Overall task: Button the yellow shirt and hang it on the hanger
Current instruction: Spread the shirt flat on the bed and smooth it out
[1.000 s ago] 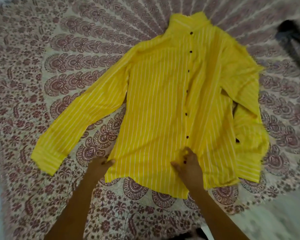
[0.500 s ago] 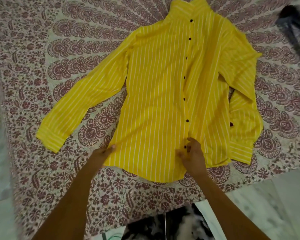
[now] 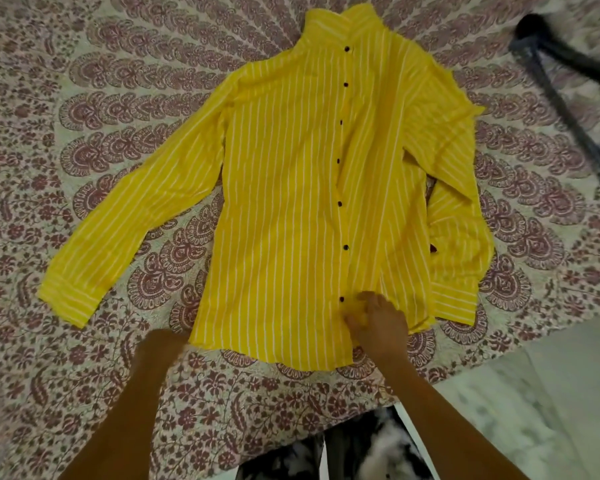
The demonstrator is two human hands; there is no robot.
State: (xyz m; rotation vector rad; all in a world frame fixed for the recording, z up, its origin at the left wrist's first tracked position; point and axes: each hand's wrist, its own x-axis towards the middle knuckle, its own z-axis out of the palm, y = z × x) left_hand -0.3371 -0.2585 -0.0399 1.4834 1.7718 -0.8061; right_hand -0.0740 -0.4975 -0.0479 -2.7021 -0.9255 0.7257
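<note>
The yellow shirt (image 3: pixel 291 188) with white stripes lies flat, front up, on the patterned bedspread, collar at the far end. A row of dark buttons (image 3: pixel 345 246) runs down its placket. My right hand (image 3: pixel 378 323) pinches the placket fabric near the hem, just below the lowest button. My left hand (image 3: pixel 160 348) is blurred and sits on the bedspread beside the shirt's lower left corner, apart from the cloth. The left sleeve lies spread out; the right sleeve is folded down along the side. A dark hanger (image 3: pixel 565 84) lies at the far right.
The patterned bedspread (image 3: pixel 84 98) covers the bed under everything. A pale marble floor (image 3: pixel 534 393) shows at the lower right, past the bed's edge. My patterned trousers (image 3: pixel 361 455) are visible at the bottom.
My left hand has let go of the shirt's lower left hem and slid down onto the bedspread. My right hand stays pinched on the placket near the hem.
</note>
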